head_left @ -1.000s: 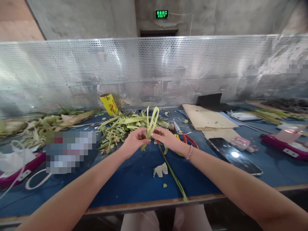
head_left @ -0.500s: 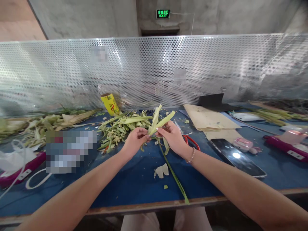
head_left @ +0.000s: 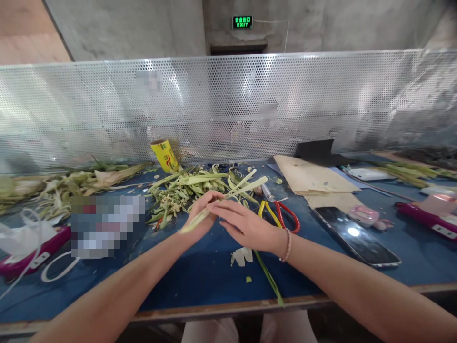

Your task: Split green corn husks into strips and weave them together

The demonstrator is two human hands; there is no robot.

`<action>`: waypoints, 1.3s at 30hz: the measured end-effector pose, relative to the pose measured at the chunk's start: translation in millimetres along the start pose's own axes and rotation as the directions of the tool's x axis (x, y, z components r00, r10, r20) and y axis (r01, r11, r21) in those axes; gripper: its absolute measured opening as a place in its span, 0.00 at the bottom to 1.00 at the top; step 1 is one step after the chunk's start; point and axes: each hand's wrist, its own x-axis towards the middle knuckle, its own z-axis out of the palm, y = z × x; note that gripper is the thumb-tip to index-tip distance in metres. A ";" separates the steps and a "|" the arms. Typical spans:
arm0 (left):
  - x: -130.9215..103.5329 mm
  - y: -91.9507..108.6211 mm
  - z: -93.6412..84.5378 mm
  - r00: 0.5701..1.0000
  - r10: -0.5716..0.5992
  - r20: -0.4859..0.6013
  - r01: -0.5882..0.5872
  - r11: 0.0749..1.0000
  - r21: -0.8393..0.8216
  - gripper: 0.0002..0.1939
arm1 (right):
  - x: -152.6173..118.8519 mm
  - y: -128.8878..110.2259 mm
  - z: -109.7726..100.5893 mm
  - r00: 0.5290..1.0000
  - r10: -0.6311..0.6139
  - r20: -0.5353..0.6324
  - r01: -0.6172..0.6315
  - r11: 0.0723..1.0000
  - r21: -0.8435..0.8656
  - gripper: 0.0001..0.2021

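Observation:
Several pale green leaf strips, which look like corn husk (head_left: pixel 246 187), pass through both hands above the middle of the table. My left hand (head_left: pixel 204 213) is closed around them, its fingers partly covered. Across it lies my right hand (head_left: pixel 246 223), fingers together and pinching the strips. One folded strip end (head_left: pixel 194 222) points back over my left wrist; the other ends fan out ahead to the right. Below my right hand, a long green leaf (head_left: pixel 270 276) stretches to the table's front edge. A heap of green leaf pieces (head_left: pixel 185 188) lies just beyond my left hand.
A cutting tool with red and yellow handles (head_left: pixel 287 216) lies right of my hands, beside a phone (head_left: pixel 357 236) and brown paper (head_left: pixel 314 176). A yellow tube (head_left: pixel 164 156) leans near the perforated metal screen (head_left: pixel 228 109). Pale scraps (head_left: pixel 242 256) lie in front.
My right hand has turned and moved left over my left hand. The strips have tipped from nearly upright to lying low, with one end folded back toward me. The yellow handle is now visible.

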 end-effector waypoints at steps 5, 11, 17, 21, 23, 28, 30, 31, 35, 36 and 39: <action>0.0 -0.4 -0.8 0.994 -0.003 -0.114 0.004 1.000 0.008 0.05 | -3.1 2.8 -7.5 0.985 0.076 -0.157 -0.082 0.996 -0.028 0.11; -1.9 0.1 -2.6 0.979 0.067 -0.191 -0.053 0.995 0.079 0.06 | -1.1 19.6 -7.7 0.744 0.586 -0.320 -0.489 0.805 0.336 0.06; -3.4 0.2 -3.0 0.984 0.103 -0.146 -0.093 0.993 0.071 0.06 | 2.5 24.9 -0.4 0.779 0.603 -0.173 -0.354 0.650 0.673 0.09; -4.4 0.1 -1.4 0.983 0.074 -0.168 -0.087 0.994 -0.071 0.09 | 1.0 16.2 -4.9 0.830 0.523 -0.194 -0.332 0.743 0.581 0.07; -4.4 -1.1 -0.2 0.977 0.032 -0.213 -0.071 0.981 -0.178 0.10 | 0.1 11.5 -7.7 0.885 0.404 -0.230 -0.280 0.859 0.429 0.05; -2.2 -2.6 2.3 0.947 -0.087 -0.309 -0.033 0.931 -0.362 0.11 | -1.1 5.2 -9.5 0.988 0.023 -0.154 0.003 0.986 0.167 0.05; -0.9 -2.3 2.7 0.942 -0.090 -0.324 -0.032 0.935 -0.354 0.12 | -2.2 4.1 -8.9 0.996 -0.029 -0.081 0.041 0.989 0.145 0.07; -0.4 -2.4 2.8 0.940 -0.079 -0.332 -0.039 0.941 -0.335 0.12 | -3.0 3.7 -8.8 0.999 -0.021 -0.042 0.027 0.988 0.152 0.09; 0.2 -6.5 1.3 0.940 -0.004 -0.342 -0.085 0.966 -0.244 0.10 | -5.1 2.3 -9.2 0.984 0.180 -0.012 -0.164 0.919 0.358 0.11; -0.4 -8.3 0.7 0.943 0.020 -0.332 -0.100 0.969 -0.224 0.09 | -4.7 1.9 -9.4 0.970 0.242 -0.016 -0.212 0.880 0.425 0.10; -3.4 -13.5 -1.0 0.951 0.114 -0.287 -0.164 0.974 -0.155 0.07 | -1.6 -0.4 -8.8 0.913 0.408 0.019 -0.349 0.755 0.556 0.06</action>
